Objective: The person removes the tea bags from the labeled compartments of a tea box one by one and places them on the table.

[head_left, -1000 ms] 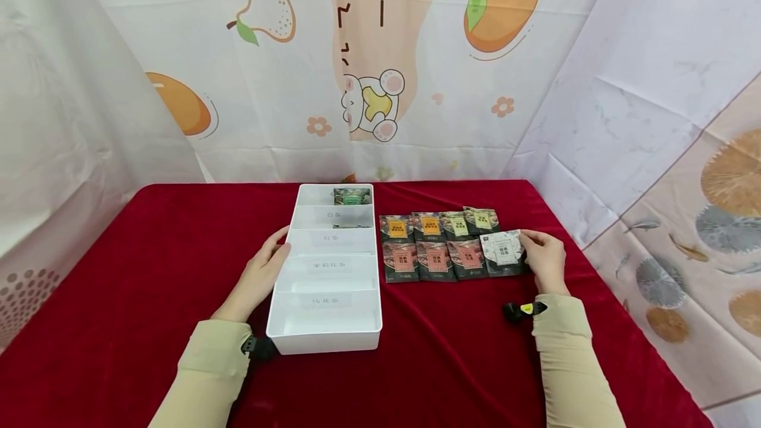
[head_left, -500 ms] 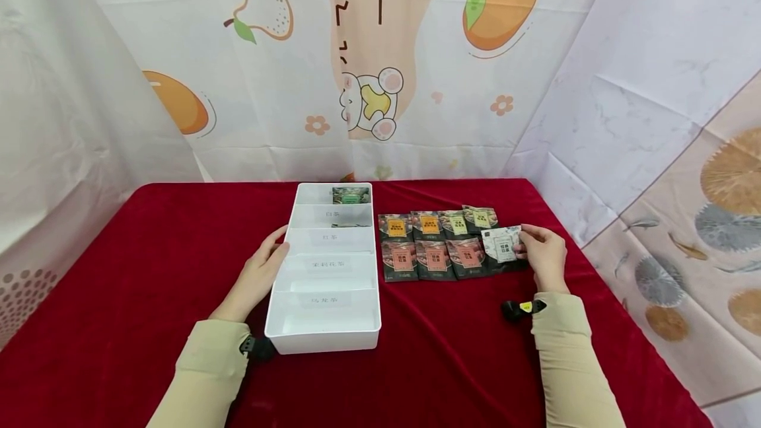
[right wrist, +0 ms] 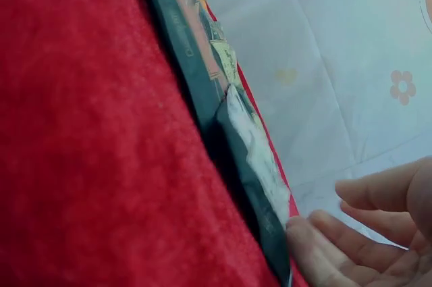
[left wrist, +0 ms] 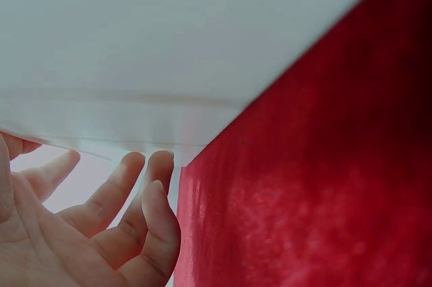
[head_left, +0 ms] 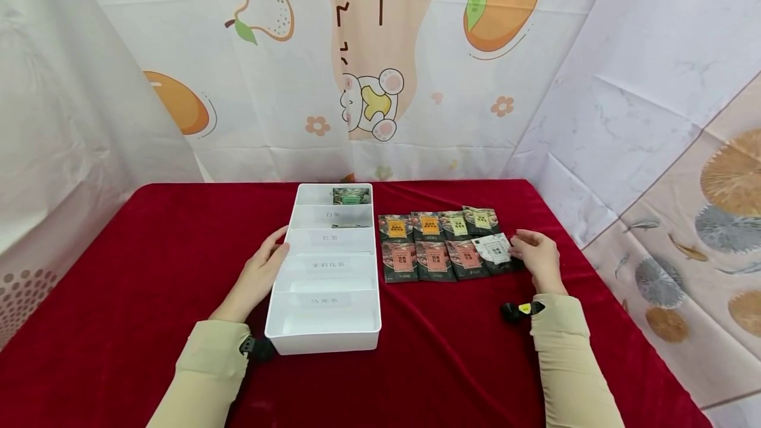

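Observation:
My left hand rests against the left side of a long white divided box. In the left wrist view, its loosely bent fingertips touch the box wall. My right hand is at the right edge of a white and black tea packet, which lies askew and overlaps the packet with a pink label. The right wrist view has fingertips against the packet's edge, with another digit apart from them.
Tea packets with pink labels form a front row; orange and green-labelled packets lie behind. Inside the box, a green packet lies in the farthest compartment. Red cloth covers the table, and a printed curtain hangs behind.
The white and black packet, tilted up in my right hand half a second ago, is now lower and turned leftward over its neighbour. My right fingers have loosened. The left hand has stayed put.

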Motion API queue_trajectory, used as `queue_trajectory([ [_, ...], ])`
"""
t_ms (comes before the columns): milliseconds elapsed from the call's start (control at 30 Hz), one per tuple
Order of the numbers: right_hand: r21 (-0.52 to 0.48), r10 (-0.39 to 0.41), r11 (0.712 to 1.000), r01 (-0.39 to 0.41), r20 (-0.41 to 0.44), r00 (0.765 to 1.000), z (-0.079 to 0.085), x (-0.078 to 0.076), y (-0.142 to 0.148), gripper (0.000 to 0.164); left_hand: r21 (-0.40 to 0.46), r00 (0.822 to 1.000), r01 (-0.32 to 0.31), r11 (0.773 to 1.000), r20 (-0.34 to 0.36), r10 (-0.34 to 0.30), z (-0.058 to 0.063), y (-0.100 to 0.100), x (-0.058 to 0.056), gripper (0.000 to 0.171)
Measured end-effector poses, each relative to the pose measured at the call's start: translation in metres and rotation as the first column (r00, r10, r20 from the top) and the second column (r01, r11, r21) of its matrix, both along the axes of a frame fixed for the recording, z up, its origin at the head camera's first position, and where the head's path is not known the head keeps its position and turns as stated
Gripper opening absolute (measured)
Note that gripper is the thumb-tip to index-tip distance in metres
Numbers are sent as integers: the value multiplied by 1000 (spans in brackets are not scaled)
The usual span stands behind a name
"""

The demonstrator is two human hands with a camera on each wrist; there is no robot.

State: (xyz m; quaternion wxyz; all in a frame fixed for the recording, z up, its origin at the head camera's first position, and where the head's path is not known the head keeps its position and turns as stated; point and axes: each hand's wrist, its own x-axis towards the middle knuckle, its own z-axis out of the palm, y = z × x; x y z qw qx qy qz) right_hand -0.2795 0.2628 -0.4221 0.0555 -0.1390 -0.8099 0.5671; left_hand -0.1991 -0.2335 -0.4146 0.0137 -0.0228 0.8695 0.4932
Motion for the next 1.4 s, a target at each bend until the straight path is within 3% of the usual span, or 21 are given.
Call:
queue_trajectory([
  [100,30,35,999,-35,6,999,-2,0,0,44,2,1000,0,1000,-1,0,0,0,0,57],
  [367,56,33,998,-33,1,999,-1,0,0,43,4,1000,-4,1000,3,4,0,0,0,56],
  [700,-27,-38,999,36,-75,996,9,2,-5,44,5,1000,-9,1000,12,9,0,1,0,56],
  [900,-96,-63,994,53,-111,992,18,6,-12,30,3,1000,-15,1000,21,15,1,1,-1,56],
  [1100,-208,-26,978,-16,-194,981,32,10,-23,13,3,1000,-9,1000,11,9,0,0,0,57],
  [1400,-260,75,954,-149,-274,959,54,21,-42,14,1,1000,-18,1000,11,18,-1,0,-1,56],
])
